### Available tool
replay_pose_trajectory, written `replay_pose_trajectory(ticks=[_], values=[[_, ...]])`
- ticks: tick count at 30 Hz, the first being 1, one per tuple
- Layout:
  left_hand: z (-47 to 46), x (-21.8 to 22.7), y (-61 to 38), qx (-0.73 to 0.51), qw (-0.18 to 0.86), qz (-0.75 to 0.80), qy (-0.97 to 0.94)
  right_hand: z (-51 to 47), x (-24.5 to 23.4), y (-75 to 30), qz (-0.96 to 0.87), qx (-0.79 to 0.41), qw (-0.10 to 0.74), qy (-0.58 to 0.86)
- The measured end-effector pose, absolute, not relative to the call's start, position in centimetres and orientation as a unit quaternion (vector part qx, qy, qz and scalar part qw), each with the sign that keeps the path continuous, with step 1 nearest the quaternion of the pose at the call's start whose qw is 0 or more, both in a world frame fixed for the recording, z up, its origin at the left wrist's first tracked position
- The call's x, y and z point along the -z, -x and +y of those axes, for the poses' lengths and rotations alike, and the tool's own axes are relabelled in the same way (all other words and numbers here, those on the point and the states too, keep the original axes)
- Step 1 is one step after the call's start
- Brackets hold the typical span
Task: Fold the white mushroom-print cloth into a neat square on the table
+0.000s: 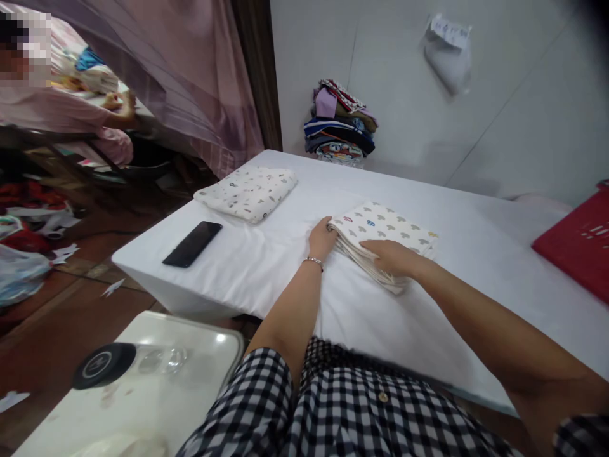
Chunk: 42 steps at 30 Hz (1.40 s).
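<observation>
A folded white cloth with a small print [385,228] lies in the middle of the white-covered table [266,273]. My left hand [321,238] grips its left edge, fingers curled under the layers. My right hand [391,257] rests flat on the cloth's near corner, fingers stretched out and pressing down. A bracelet sits on my left wrist. A second folded printed cloth [247,192] lies further left on the table, apart from both hands.
A black phone [193,243] lies near the table's left edge. A stack of folded clothes [340,124] stands against the back wall. A red basket [578,244] sits at the right. A white appliance [137,381] is near my knees. Another person sits at the far left.
</observation>
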<state>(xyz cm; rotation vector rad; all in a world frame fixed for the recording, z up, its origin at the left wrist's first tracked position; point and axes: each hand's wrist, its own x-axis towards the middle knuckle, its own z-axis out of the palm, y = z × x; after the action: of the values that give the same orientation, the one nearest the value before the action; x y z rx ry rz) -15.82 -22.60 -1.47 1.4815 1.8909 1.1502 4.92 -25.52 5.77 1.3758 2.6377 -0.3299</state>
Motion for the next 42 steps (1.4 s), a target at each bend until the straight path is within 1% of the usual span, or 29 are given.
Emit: replay_pose_trajectory(ticks=[4, 7, 11, 18, 23, 27, 33, 37, 42], values=[[-23.1, 1.0, 15.6, -0.408, 0.225, 0.673, -0.575, -25.7, -6.2, -4.7, 0.868, 0.121, 0.08, -0.474], [-23.2, 1.0, 15.5, -0.406, 0.232, 0.665, -0.583, -26.0, -6.1, -4.7, 0.868, 0.119, 0.069, -0.477], [-23.0, 1.2, 15.5, -0.408, 0.234, 0.66, -0.586, -26.6, -5.6, -4.2, 0.874, 0.088, 0.054, -0.476], [-22.9, 1.4, 15.4, -0.423, 0.217, 0.664, -0.577, -27.5, -5.3, -2.8, 0.858, 0.021, 0.09, -0.506], [-22.8, 1.4, 15.6, -0.427, 0.206, 0.663, -0.58, -27.2, -5.3, -3.1, 0.865, 0.023, 0.084, -0.494], [-22.6, 1.4, 15.7, -0.429, 0.226, 0.675, -0.556, -27.0, -5.8, -3.3, 0.868, 0.023, 0.085, -0.489], [-22.3, 1.4, 15.8, -0.464, 0.268, 0.671, -0.512, -27.0, -6.1, -3.3, 0.873, 0.013, 0.101, -0.478], [-22.2, 1.5, 15.7, -0.473, 0.279, 0.663, -0.51, -26.7, -5.6, -1.7, 0.862, -0.014, 0.089, -0.499], [-22.4, 1.4, 15.7, -0.481, 0.286, 0.66, -0.501, -25.6, -5.2, 1.1, 0.86, -0.045, 0.037, -0.507]])
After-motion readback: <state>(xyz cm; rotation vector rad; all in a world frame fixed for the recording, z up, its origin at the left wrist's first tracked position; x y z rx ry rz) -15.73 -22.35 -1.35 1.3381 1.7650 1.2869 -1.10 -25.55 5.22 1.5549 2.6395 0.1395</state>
